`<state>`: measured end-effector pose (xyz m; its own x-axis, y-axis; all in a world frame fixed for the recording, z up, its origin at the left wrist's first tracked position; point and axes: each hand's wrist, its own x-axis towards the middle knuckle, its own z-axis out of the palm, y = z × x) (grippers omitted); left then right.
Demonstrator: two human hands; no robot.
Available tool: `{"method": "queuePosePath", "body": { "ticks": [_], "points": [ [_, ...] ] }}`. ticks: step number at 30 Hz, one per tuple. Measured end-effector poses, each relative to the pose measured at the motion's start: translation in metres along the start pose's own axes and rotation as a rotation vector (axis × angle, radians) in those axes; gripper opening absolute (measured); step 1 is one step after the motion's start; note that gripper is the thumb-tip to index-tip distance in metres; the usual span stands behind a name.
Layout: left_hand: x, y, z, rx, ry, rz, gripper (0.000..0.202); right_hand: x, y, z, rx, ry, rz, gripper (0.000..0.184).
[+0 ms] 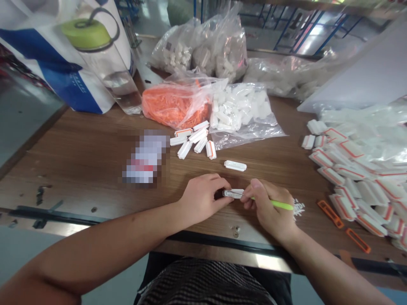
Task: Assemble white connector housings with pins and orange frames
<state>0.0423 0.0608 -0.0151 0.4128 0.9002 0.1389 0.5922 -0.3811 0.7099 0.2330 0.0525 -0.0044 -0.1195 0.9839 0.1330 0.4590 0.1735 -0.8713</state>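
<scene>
Wood-grain table [79, 178], bagged white parts [240, 108]; left grip [203, 199] closed on white clip [232, 193], right grip [270, 207] on green tool [280, 205].

No word or number can be read clearly, because the print on the blue and white bag [71, 87] and the small white plastic piece [233, 193] is too small, and the packet [146, 156] is blurred.

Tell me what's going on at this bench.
A person is working at a wooden table. Their left hand pinches a small white plastic part, and their right hand holds a green-handled pick up to it. A few similar parts lie ahead, beside a clear bag of white pieces and a bag of orange pieces. A large heap of white-and-orange parts sits to the right.
</scene>
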Motion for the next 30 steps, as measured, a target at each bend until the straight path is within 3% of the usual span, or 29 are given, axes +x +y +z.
{"method": "queuePosePath", "body": {
  "ticks": [5, 30],
  "points": [
    [0.0004, 0.0017, -0.0012, -0.004, -0.029, -0.029, 0.013, -0.0032, -0.0043, -0.0013, 0.005, 0.057, -0.013, 0.049],
    [0.0005, 0.0002, 0.0003, -0.002, -0.025, -0.019, 0.012, -0.0066, 0.0023, -0.0011, -0.068, 0.0, -0.084, 0.047]
  ]
}}
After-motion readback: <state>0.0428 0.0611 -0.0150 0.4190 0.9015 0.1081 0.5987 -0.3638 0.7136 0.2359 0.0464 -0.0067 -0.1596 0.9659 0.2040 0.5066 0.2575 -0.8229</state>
